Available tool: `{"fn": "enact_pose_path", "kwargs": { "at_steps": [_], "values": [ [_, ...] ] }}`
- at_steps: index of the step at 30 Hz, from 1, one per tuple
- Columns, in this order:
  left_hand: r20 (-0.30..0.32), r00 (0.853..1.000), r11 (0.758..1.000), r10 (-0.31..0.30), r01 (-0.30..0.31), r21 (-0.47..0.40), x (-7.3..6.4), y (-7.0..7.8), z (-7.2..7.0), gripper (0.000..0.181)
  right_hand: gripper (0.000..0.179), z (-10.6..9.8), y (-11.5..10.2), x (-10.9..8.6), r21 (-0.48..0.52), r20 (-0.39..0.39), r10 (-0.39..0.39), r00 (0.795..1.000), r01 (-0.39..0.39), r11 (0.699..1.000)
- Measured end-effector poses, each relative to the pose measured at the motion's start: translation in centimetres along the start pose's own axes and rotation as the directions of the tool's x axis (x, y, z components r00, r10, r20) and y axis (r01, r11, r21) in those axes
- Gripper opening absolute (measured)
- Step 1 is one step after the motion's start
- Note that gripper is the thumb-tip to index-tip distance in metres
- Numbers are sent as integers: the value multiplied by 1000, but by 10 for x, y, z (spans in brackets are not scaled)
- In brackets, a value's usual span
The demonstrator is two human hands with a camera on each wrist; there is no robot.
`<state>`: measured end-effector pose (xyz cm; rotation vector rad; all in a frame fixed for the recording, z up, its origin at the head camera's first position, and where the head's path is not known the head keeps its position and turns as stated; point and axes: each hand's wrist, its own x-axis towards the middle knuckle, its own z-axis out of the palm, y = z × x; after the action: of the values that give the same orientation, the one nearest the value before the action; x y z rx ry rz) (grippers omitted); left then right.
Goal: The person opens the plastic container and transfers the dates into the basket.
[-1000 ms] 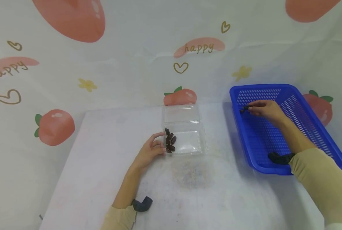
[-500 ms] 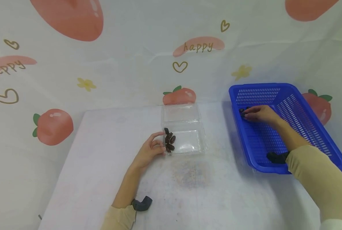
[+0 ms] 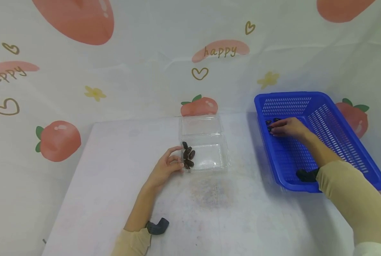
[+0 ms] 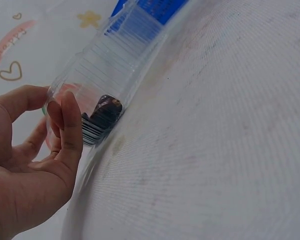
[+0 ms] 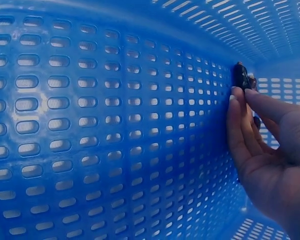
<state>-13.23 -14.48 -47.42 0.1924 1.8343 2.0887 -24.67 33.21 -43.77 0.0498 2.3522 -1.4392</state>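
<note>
A clear plastic box (image 3: 209, 156) stands in the middle of the table, its lid folded open to the back. Several dark brown dates (image 3: 192, 154) lie along the box's left side. My left hand (image 3: 164, 170) holds that side, index finger at the far corner and thumb near the front one. Inside the blue basket (image 3: 289, 94) on the right, my right hand (image 3: 291, 127) reaches to the far left corner. Its thumb and fingertips pinch a date (image 5: 241, 75), partly hidden by them. Other dates (image 3: 276, 120) lie in that corner beside the fingers.
A white cloth (image 3: 139, 85) with printed fruit, hearts and "happy" hangs behind the table (image 3: 120, 149). A dark curved piece (image 3: 158, 226) sits at the left wrist, and another (image 3: 306, 175) at the right wrist. The basket's raised walls surround the right hand.
My right hand has lowered a little toward the basket's left corner, where its fingers now meet the dates. The left hand stays on the box. The head view has shifted slightly.
</note>
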Motion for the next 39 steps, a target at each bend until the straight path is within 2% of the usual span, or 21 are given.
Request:
{"fn": "enact_pose_path", "kwargs": {
  "at_steps": [10,16,22,26,30,33,39],
  "values": [
    [-6,1000,1000,-3,3,10,2,-1,1,63,44,-6,-3,0,41,12,32,999,-33,999],
    [-3,1000,1000,-22,22,-6,1,2,1,62,46,-13,-4,-4,-14,-26,15,1000,-15,1000],
    [1,1000,1000,-2,2,6,2,-2,0,62,51,-20,-10,-10,10,-77,-25,997,26,1000],
    [1,1000,1000,-10,10,0,2,-2,1,61,50,-21,-26,-21,133,-87,-57,995,68,989],
    [-9,1000,1000,-21,21,-20,3,0,1,61,46,-15,-52,-33,303,-91,-110,990,133,944],
    [-13,1000,1000,-17,16,-16,3,1,1,62,42,-7,-72,-40,308,-74,-157,985,172,936],
    [-15,1000,1000,-21,20,-16,4,1,2,61,43,16,-100,-50,231,-30,-205,978,206,951]
  ]
}}
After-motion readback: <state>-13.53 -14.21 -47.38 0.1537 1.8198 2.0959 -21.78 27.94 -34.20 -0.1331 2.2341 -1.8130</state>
